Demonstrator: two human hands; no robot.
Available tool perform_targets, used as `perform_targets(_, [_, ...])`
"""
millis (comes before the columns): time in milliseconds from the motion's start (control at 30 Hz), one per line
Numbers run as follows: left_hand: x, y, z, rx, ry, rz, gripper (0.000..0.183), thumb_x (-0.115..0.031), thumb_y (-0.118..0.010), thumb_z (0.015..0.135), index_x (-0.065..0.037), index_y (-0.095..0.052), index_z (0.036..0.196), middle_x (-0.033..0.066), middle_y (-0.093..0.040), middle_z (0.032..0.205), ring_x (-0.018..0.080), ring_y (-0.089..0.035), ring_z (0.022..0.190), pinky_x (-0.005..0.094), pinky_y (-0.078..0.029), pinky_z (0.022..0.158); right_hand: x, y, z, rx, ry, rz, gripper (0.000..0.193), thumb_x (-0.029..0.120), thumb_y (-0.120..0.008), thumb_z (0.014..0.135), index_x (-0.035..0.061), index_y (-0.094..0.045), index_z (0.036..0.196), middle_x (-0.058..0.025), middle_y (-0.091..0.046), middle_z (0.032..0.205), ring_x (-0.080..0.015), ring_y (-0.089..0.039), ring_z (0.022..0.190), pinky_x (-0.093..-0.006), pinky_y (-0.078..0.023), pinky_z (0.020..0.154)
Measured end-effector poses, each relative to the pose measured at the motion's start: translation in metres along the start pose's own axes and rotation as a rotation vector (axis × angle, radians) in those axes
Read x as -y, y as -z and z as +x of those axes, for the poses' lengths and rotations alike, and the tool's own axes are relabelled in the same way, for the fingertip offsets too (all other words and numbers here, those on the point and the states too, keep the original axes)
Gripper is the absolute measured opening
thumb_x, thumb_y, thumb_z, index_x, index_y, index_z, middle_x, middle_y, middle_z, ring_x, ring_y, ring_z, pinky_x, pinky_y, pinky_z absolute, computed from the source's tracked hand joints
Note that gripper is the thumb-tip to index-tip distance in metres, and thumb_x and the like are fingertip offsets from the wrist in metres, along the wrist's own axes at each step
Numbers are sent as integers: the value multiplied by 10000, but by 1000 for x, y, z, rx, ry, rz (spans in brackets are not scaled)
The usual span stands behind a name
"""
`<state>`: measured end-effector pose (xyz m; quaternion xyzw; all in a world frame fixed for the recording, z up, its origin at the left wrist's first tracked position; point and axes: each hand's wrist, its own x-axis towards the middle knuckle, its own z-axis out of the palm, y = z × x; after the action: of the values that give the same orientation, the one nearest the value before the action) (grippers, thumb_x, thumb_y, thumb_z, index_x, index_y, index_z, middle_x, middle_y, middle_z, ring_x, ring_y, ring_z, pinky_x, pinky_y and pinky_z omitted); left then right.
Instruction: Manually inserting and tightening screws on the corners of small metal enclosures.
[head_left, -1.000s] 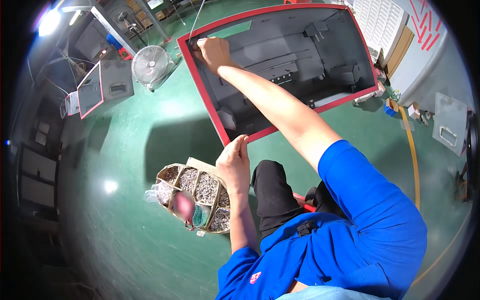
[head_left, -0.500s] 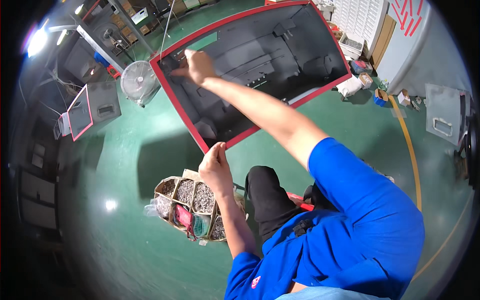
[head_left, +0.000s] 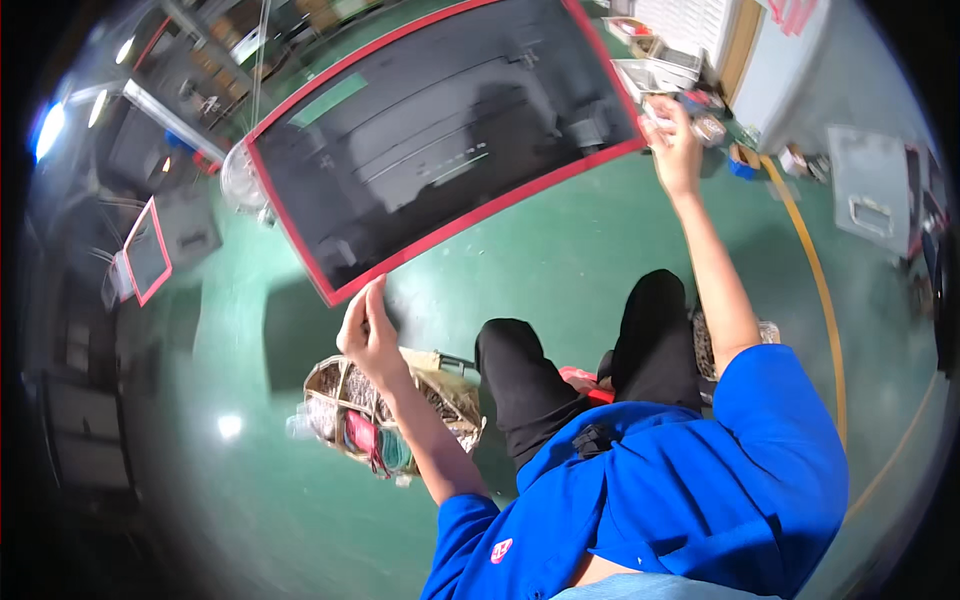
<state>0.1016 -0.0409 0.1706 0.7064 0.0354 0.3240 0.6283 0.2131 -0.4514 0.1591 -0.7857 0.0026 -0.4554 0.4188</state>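
A large dark panel with a red frame (head_left: 440,140) stands tilted in front of me on the green floor. My left hand (head_left: 366,330) grips its near lower corner. My right hand (head_left: 675,140) is raised at the panel's right lower corner, fingers curled at the red edge. I am seated, black-trousered knees below the panel, blue sleeves on both arms.
A basket of small metal parts with red and teal items (head_left: 380,410) sits on the floor by my left knee. A white fan (head_left: 240,180) is behind the panel's left edge. A smaller red-framed panel (head_left: 148,258) stands at left. Trays and boxes (head_left: 660,70) lie at upper right.
My right hand left the panel's upper left area and swung across to its right lower corner. The left hand stayed on the near corner while the view shifted.
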Motion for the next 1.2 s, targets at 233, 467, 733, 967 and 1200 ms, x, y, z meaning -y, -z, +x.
perform_targets(233, [-1,-55,-49,313,154,-158,197,-134,-562,935,24,-679,932,-93,-376,506,-21,-248,430,190,-160,405,14,4,-83,190,-82,42,579,309,-670,839,5,-440,1275,-192,-600,1133,-294,-619,959,-392,-484,831])
perform_targets(467, [-9,-85,-82,536,213,-103,235,-172,-528,957,18,-651,893,-94,-338,524,-16,-247,450,186,-165,415,42,22,-110,350,-125,298,500,268,-646,861,24,-431,1240,-189,-622,1095,-262,-646,913,-364,-502,806])
perform_targets(733, [-11,-89,-102,606,370,-170,325,-250,-459,991,-83,-470,712,-76,-321,521,-6,-234,425,174,-154,380,20,66,-149,641,-418,369,243,152,-622,864,-25,-601,1029,-94,-672,846,-136,-625,790,-283,-491,747])
perform_targets(967, [-4,-93,-112,613,441,-197,313,-264,-468,988,-69,-499,746,-75,-305,521,-2,-229,430,181,-162,384,-22,104,-196,781,-474,309,162,79,-612,778,-29,-650,892,-125,-676,757,-189,-661,692,-303,-503,667])
perform_targets(1200, [17,-89,-103,639,460,-170,255,-226,-463,988,-23,-593,1072,-91,-277,548,-1,-225,449,180,-169,400,-40,144,-216,826,-585,98,166,118,-648,774,-7,-651,883,-144,-668,792,-245,-662,768,-337,-492,704])
